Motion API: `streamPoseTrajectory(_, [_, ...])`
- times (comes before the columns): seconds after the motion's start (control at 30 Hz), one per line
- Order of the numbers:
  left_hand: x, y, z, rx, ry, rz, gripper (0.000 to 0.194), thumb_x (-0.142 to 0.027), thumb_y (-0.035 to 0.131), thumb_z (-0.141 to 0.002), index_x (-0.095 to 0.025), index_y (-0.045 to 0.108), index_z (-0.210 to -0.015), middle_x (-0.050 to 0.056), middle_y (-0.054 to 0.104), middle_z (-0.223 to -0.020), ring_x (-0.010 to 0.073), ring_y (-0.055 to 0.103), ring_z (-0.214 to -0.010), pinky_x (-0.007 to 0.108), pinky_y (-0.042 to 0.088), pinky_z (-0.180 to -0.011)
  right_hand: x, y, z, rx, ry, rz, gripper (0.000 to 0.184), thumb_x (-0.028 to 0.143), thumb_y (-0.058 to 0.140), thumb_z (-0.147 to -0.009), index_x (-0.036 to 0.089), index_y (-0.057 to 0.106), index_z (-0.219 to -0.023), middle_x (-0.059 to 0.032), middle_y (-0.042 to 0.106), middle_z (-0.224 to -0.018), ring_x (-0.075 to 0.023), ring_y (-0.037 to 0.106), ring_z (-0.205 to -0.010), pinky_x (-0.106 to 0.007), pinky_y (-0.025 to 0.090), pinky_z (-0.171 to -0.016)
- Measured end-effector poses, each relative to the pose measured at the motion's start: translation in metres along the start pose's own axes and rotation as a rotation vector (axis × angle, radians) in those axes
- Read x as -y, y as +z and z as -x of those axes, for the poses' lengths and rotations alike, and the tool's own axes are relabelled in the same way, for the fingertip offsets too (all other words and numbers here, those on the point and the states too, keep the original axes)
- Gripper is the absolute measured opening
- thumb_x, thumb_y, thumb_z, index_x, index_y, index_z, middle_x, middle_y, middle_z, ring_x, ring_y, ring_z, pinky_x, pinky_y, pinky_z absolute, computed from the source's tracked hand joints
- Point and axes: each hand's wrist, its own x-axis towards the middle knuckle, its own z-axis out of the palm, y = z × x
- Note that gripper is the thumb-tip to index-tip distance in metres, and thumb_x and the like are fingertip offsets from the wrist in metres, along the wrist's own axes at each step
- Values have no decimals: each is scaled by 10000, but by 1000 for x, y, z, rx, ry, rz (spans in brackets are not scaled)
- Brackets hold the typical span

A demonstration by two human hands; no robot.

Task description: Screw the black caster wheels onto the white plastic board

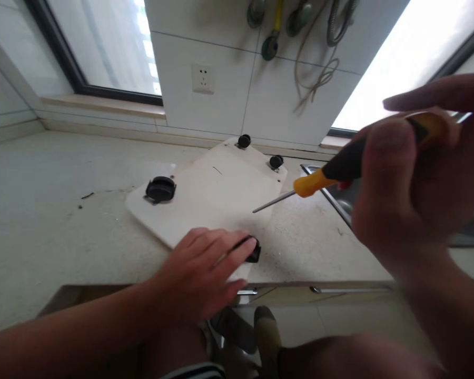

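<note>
A white board (217, 184) with rounded corners lies on the counter, its black caster wheels facing up. Two casters, the far one (244, 141) and the right one (276, 161), sit at the back, and another caster (160, 189) is at the left corner. My left hand (209, 268) reaches over the near corner, fingers closed on the near caster (254, 250) and partly hiding it. Held up at the right, my right hand (406, 173) grips a yellow-and-black screwdriver (343, 160). Its metal tip points left above the board, apart from the casters.
Right of the board is a metal sink (345, 202) set into the pale counter (82, 231). Behind, the tiled wall carries a socket (203, 79), pipe valves and a looped cord (318, 79). Dark bits of debris (87, 195) lie at the left. Cabinet handles show below the front edge.
</note>
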Motion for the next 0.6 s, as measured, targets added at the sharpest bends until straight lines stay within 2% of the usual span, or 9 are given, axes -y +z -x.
streamPoseTrajectory(0.1, [-17,18,21,15,44,10,530,-330,632,-1078,-155,586,-1576,122,617,-1644,274,580,-1439,454,429,-1116,4,5,-1,32,-22,-64,187,343,663,-1063,250,738,-1206,-51,633,-1195,-98,475,-643,-343,442,-573])
streamPoseTrajectory(0.23, [-13,27,44,15,30,-49,579,-329,693,-1044,-159,598,-1589,159,517,-1723,273,540,-1483,446,382,-1194,4,17,0,95,33,-193,155,322,683,-1045,217,721,-1152,-46,619,-1017,-144,538,-698,-364,387,-589])
streamPoseTrajectory(0.4, [-14,38,64,43,65,-96,654,-392,751,-1006,-244,590,-1623,20,226,-1877,227,460,-1542,453,167,-1404,9,33,6,212,88,-269,178,327,639,-1072,193,718,-1160,-47,654,-903,-169,531,-682,-385,383,-616])
streamPoseTrajectory(0.47, [-13,41,67,41,87,-99,650,-403,738,-1008,-264,589,-1625,1,209,-1881,213,424,-1574,459,114,-1428,14,37,8,257,86,-247,183,327,647,-1071,199,719,-1180,-60,681,-953,-180,550,-717,-390,388,-625])
streamPoseTrajectory(0.6, [-9,40,68,45,121,-125,604,-417,705,-1033,-282,606,-1613,0,293,-1852,213,361,-1629,467,81,-1441,21,41,12,319,88,-137,191,355,642,-1080,250,728,-1215,-56,732,-1080,-193,593,-769,-414,449,-678])
